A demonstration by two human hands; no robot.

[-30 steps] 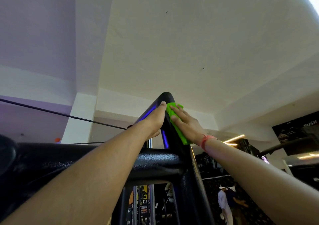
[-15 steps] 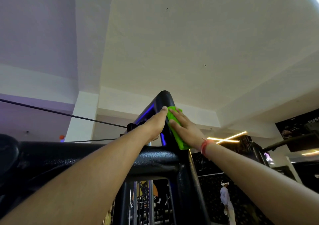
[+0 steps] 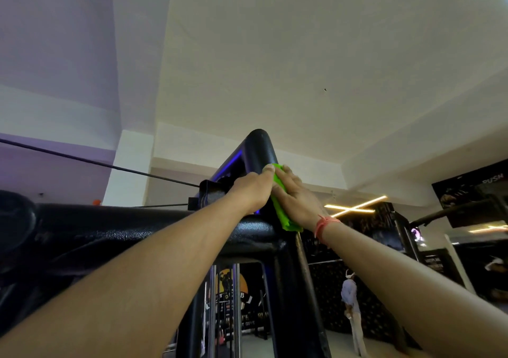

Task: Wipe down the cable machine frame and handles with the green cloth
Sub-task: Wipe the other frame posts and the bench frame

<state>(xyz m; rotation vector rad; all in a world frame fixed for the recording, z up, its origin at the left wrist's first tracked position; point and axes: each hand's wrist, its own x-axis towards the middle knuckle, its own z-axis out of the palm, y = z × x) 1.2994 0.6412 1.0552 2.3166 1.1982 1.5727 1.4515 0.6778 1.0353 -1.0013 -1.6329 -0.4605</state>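
Right hand [image 3: 295, 198] presses green cloth [image 3: 283, 209] flat on the upright frame tube [image 3: 259, 148]; left hand [image 3: 251, 185] grips beside; unwiped tube runs upward.

White ceiling [image 3: 302, 55]; distant person [image 3: 351, 302]; posters [image 3: 467, 190]
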